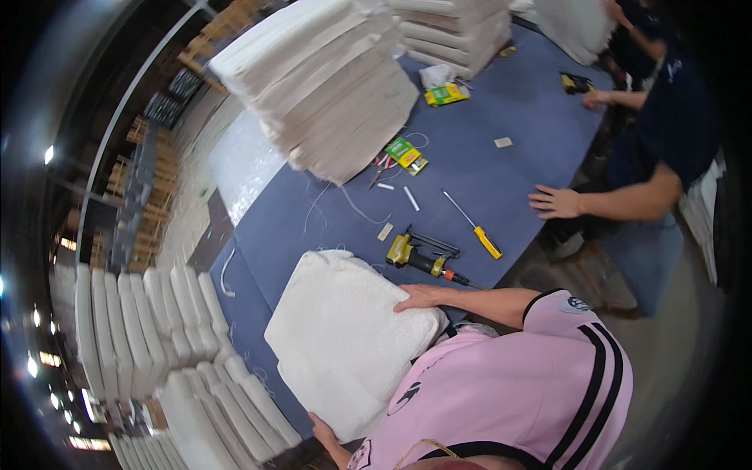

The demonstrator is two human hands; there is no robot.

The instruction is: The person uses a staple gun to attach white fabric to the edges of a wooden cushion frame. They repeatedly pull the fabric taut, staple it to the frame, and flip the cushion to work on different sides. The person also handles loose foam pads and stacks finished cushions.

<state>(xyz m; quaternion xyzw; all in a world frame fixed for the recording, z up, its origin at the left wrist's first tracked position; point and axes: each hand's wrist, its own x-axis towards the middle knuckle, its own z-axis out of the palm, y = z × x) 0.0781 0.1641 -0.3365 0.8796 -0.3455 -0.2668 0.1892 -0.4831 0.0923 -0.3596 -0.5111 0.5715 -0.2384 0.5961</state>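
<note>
Head view: a white cushion [345,345] lies at the near edge of a blue-grey tabletop [486,184], close against the pink shirt [509,376] of the person wearing the camera. The right hand [421,298] touches the cushion's right edge, its fingers [403,304] laid over onto the upper face; whether they clamp it, I cannot tell. The left hand [323,429] is at the lower left edge, its fingers partly hidden, so I cannot tell whether they grip or merely touch. Just beyond the right hand lies a yellow-and-black staple gun [423,254], with a yellow-handled screwdriver [476,227] to its right, its shaft pointing away from the person. Farther off are a white strip [411,198], red-handled pliers [381,166] and a green-and-yellow packet [406,155], near the foot of a tall cushion stack [329,98]. More pale cushions [149,325] stand in rows at the left. Across the right side, a co-worker in dark clothes has one hand [556,202] spread flat on the tabletop and the other near a second yellow-and-black tool [576,84].
</note>
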